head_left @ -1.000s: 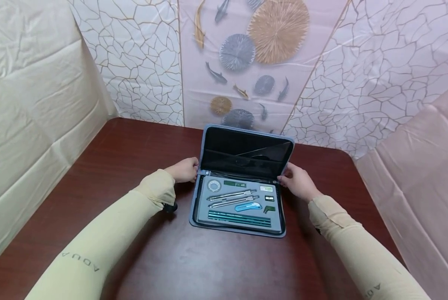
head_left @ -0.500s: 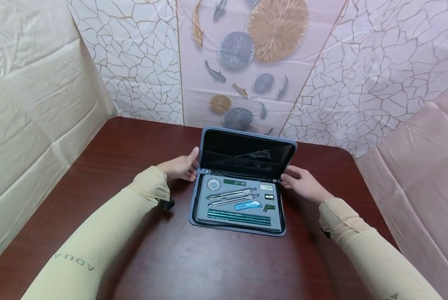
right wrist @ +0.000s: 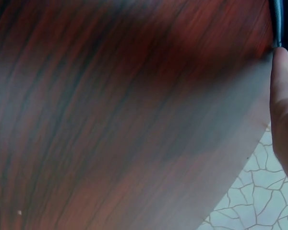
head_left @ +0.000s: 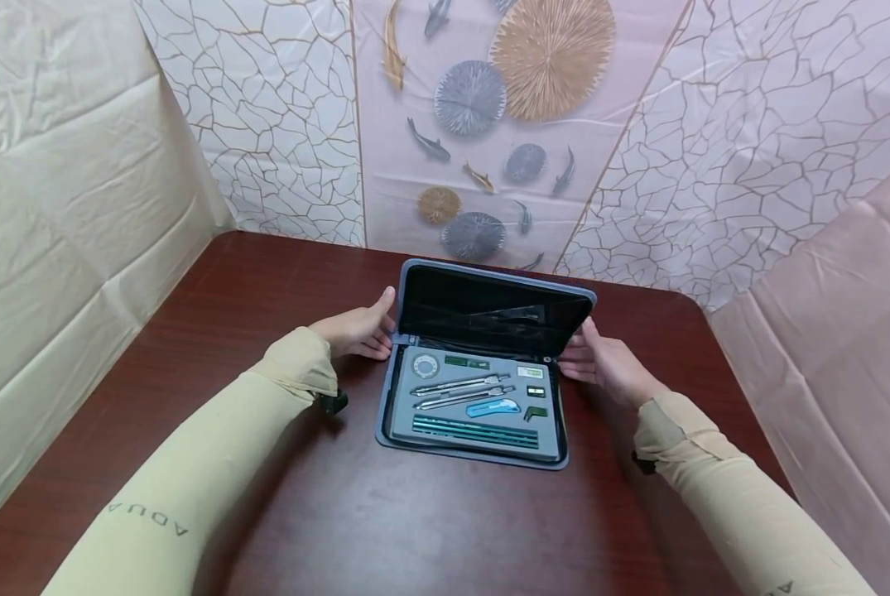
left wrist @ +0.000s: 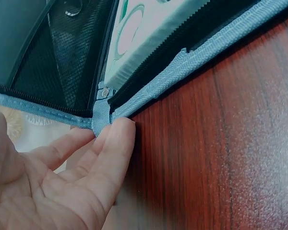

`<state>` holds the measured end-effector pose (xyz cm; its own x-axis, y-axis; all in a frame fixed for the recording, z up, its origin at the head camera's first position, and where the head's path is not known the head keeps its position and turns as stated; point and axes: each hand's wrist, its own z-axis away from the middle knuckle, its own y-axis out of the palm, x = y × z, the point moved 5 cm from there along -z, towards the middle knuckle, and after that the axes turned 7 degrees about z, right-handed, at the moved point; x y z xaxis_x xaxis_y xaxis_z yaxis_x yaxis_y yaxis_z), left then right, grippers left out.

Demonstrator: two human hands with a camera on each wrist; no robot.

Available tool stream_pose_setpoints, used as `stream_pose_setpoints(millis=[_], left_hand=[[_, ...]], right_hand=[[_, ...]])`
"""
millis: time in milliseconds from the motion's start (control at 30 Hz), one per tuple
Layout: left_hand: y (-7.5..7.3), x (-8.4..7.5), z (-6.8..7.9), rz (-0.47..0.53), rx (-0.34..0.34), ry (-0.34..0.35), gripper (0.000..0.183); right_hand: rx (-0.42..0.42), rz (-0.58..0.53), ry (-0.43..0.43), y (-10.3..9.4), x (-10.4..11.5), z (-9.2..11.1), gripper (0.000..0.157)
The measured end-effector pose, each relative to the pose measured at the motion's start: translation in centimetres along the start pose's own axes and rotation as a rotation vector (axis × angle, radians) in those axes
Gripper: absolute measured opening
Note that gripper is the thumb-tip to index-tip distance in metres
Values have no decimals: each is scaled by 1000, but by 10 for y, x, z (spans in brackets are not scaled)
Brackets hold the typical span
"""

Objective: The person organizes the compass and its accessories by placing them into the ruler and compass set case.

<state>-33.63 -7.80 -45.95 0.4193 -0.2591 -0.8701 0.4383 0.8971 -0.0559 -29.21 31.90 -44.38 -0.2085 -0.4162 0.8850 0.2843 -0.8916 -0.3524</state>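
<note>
A blue zip case (head_left: 459, 454) lies open on the table, its dark lid (head_left: 482, 302) raised and leaning back. In its grey tray sit a pair of silver compass-like tools (head_left: 463, 400), a blue utility knife (head_left: 493, 408), several green pencils (head_left: 474, 433), a white eraser (head_left: 530, 372), a small sharpener (head_left: 536, 391) and a round ring-shaped piece (head_left: 425, 367). My left hand (head_left: 358, 329) touches the left hinge corner with extended fingers, thumb raised. At the opposite hinge corner, my right hand (head_left: 612, 364) has its fingers extended behind the lid's edge and its thumb up.
The case stands on a dark reddish wooden table (head_left: 445, 530). Behind it hangs a patterned sheet (head_left: 288, 124) close to the table's back edge. Pale cloth (head_left: 64, 248) drapes the left side, with pinkish cloth (head_left: 847, 331) along the right.
The lid has tipped slightly farther back. My left fingers have spread from a curled pose, thumb lifting. My right hand has shifted slightly right, its fingers straightening and thumb rising.
</note>
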Motion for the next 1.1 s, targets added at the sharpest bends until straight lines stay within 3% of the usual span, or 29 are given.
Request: stream_pose_setpoints(millis=[167,300,500,633,700,900,1100], left_hand=[[-1,0,3,5,15,-7,99],[-1,0,7,2,35,-4,99],[0,2,12,-19,93,87,86],[-1,6,14,-66,92,114,81],[-2,7,15,-99,80,118,78],[-2,6,18,-162,74,140,64],[-3,7,22,-258,61,164,64]], right_hand=[[-16,-6,30,2,-1,2,86],[-10,-36,27,3,-3,6,76],[5,-156,3,5,-10,11,53],[30,-253,23,7,-16,12,54],[30,-229,31,6,-18,13,57],[5,55,39,3,-22,17,61],[10,-7,31,9,-24,20,60]])
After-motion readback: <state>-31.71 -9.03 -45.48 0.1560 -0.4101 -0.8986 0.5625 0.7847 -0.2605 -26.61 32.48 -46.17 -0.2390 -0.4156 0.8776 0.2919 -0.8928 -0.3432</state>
